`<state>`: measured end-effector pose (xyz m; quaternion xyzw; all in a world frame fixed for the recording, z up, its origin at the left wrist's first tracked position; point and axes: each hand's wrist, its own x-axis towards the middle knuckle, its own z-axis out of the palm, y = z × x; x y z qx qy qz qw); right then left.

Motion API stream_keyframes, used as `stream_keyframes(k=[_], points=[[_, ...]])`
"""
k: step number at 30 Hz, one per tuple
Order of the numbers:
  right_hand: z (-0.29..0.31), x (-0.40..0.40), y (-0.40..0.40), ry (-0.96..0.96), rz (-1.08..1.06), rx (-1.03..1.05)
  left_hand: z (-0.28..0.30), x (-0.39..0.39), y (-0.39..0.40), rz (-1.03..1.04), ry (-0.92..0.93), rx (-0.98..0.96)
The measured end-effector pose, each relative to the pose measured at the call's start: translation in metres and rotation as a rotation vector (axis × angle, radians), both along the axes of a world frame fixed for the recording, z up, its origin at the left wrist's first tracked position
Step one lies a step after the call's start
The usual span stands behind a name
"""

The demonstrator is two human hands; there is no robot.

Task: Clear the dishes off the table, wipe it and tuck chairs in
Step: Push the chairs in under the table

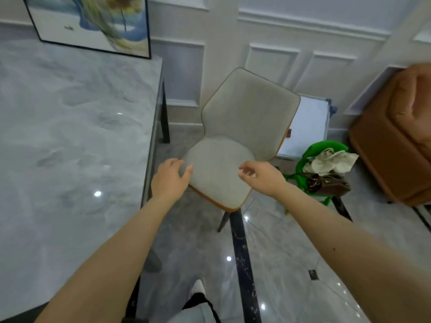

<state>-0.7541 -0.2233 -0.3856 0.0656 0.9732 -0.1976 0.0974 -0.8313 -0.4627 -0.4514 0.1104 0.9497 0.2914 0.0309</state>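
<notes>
A grey upholstered chair (235, 127) with orange piping stands on the floor to the right of the grey marble table (70, 141), pulled away from it and turned toward me. My left hand (169, 179) lies over the seat's front left edge with loosely spread fingers. My right hand (261, 176) hovers over the seat's front right part, fingers relaxed and slightly curled, holding nothing. No dishes show on the visible tabletop.
A framed painting (93, 24) leans against the wall at the table's far end. A green stool (319, 159) with a cloth bag and a brown handbag stands right of the chair. A brown leather sofa (396, 136) is at the far right. A white board (305, 127) leans behind the chair.
</notes>
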Motion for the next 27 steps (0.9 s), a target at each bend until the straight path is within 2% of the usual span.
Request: stream_keyframes(k=[3, 10, 15, 21, 27], points=[[0.011, -0.057, 0.04, -0.014, -0.038, 0.016, 0.003, -0.061, 0.04, -0.023, -0.033, 0.023], [0.023, -0.147, 0.112, 0.038, -0.098, 0.032, 0.02, -0.149, 0.098, -0.009, -0.045, 0.007], [0.015, -0.207, 0.159, 0.056, -0.027, 0.025, 0.022, -0.186, 0.13, 0.058, -0.026, -0.014], [-0.015, -0.277, 0.225, 0.08, 0.082, -0.02, 0.005, -0.206, 0.179, 0.204, -0.027, -0.078], [-0.038, -0.335, 0.322, 0.029, 0.28, 0.006, -0.011, -0.207, 0.28, 0.493, -0.093, -0.053]])
